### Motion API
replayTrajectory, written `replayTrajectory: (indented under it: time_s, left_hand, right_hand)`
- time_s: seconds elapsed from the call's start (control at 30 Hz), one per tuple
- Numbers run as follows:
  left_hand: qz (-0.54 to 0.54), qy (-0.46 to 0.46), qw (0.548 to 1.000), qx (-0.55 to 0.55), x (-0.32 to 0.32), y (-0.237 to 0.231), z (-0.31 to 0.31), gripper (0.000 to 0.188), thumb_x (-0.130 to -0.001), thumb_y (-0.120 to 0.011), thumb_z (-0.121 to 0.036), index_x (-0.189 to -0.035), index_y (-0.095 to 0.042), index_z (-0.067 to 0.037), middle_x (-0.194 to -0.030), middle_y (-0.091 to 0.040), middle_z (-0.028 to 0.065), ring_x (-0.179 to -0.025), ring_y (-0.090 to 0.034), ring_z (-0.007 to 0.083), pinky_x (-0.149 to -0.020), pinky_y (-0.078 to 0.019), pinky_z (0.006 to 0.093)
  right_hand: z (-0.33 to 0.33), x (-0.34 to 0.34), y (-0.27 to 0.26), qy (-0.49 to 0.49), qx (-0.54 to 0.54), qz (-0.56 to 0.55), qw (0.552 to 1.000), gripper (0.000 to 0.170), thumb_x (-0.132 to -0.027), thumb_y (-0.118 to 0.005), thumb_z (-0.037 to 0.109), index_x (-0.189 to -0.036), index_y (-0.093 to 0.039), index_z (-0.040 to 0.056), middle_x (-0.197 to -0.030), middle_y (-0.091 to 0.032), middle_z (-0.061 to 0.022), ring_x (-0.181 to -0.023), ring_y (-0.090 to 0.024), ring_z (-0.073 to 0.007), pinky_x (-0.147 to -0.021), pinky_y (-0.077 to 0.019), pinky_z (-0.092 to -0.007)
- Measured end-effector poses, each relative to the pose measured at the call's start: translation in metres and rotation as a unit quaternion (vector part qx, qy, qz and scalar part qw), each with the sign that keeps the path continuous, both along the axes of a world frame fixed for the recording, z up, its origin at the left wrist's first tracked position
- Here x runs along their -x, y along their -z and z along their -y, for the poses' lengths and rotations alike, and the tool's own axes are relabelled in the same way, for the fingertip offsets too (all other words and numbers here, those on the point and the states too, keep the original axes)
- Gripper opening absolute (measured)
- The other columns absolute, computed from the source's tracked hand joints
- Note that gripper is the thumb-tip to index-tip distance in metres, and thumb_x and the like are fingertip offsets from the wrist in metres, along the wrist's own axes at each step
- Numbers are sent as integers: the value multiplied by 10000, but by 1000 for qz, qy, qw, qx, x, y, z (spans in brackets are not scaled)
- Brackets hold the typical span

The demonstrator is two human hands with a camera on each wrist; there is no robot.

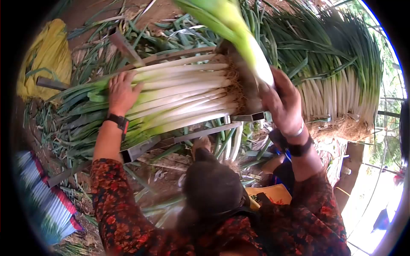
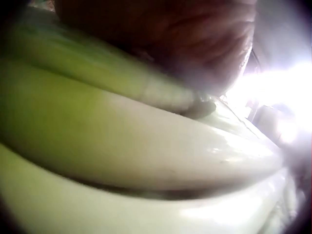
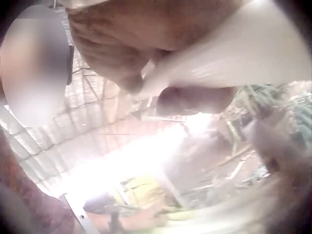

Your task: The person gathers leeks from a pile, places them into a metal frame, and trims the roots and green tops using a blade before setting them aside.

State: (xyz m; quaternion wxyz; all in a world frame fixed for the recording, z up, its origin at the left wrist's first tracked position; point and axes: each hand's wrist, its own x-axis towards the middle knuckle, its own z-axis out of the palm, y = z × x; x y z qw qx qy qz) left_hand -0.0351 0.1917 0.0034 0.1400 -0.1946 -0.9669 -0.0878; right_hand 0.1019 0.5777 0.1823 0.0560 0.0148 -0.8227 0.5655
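Many leeks (image 1: 183,91) lie side by side in a metal frame (image 1: 200,133), white stems and roots toward the right, green leaves toward the left. My left hand (image 1: 122,94) rests on their stems near the green part, fingers spread; in the left wrist view the palm (image 2: 195,44) lies over pale stems (image 2: 146,141). My right hand (image 1: 284,102) grips a leek (image 1: 252,51) by its white end, above the right side of the frame, its green part reaching up to the top edge. The right wrist view shows fingers (image 3: 195,101) round the white stem (image 3: 234,48).
A large heap of leeks (image 1: 337,89) lies at the right, roots toward me. Loose leaves (image 1: 179,34) litter the ground behind the frame. A yellow sack (image 1: 47,59) is at the far left, a striped sack (image 1: 47,196) below it. A person's head (image 1: 213,183) is close in front of me.
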Motion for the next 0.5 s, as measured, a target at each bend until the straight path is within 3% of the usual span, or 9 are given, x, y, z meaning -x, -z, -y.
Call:
replayTrajectory:
  time_s: [0.03, 0.1, 0.23, 0.3, 0.33, 0.37, 0.4, 0.5]
  left_hand:
    - [-14, -3, 1000, -8, -1, 0, 0, 464, -817, -665, -412, -1197, -593, -154, -1150, -571, 81, -1125, -500, 306, -991, -346, 467]
    - [-15, -12, 1000, -1, -5, -3, 1, 448, -809, -673, -412, -1173, -617, -157, -1137, -578, 64, -1106, -504, 295, -971, -353, 462]
    - [-24, -11, 1000, -12, -9, -10, 0, 391, -807, -675, -400, -1110, -661, -152, -1110, -590, 30, -1068, -509, 276, -933, -362, 458]
    - [-54, 6, 998, -41, -11, -12, 0, 335, -792, -698, -342, -1051, -679, -131, -1048, -601, 31, -1026, -520, 269, -913, -381, 431]
    - [-50, 14, 998, -47, -10, -11, 1, 326, -792, -703, -326, -1045, -680, -122, -1039, -600, 42, -1026, -522, 270, -906, -387, 420]
    - [-47, 22, 997, -53, -9, -10, 3, 316, -792, -707, -310, -1039, -681, -114, -1029, -599, 52, -1026, -523, 272, -899, -392, 409]
    - [-42, 27, 997, -63, -8, -9, 3, 277, -771, -724, -249, -997, -688, -95, -989, -605, 60, -1000, -534, 265, -895, -405, 400]
    - [-51, 31, 996, -73, -7, -4, 3, 297, -771, -718, -221, -1031, -668, -86, -1030, -599, 67, -1025, -529, 277, -923, -397, 417]
  right_hand:
    - [28, 20, -4, -36, 40, -41, 998, 361, -896, -653, 122, -1218, -565, -15, -925, -657, -72, -764, -602, -81, -669, -505, -253]
    - [71, 65, 8, -76, -31, -197, 977, 378, -889, -671, 200, -1207, -579, 19, -944, -679, -109, -779, -662, -176, -686, -532, -314]
    - [117, 135, 60, -101, -194, -237, 947, 404, -836, -692, 300, -1205, -602, 162, -958, -648, -140, -857, -629, -376, -740, -527, -431]
    - [118, 157, 103, -109, -332, -157, 924, 338, -887, -613, 342, -1205, -583, 233, -991, -607, -126, -985, -588, -352, -902, -455, -453]
    - [113, 162, 132, -97, -452, -109, 880, 370, -911, -582, 380, -1255, -586, 247, -1043, -625, -130, -992, -606, -351, -894, -487, -426]
    - [106, 163, 171, -91, -468, -74, 876, 364, -942, -514, 394, -1282, -562, 272, -1153, -607, -159, -1048, -582, -379, -930, -468, -434]
    - [105, 160, 176, -102, -422, 86, 897, 361, -957, -482, 369, -1289, -561, 248, -1244, -581, -169, -1113, -557, -375, -945, -456, -453]
    - [102, 161, 193, -93, -424, 16, 901, 367, -965, -462, 348, -1290, -559, 210, -1247, -589, -164, -1142, -547, -363, -944, -451, -468]
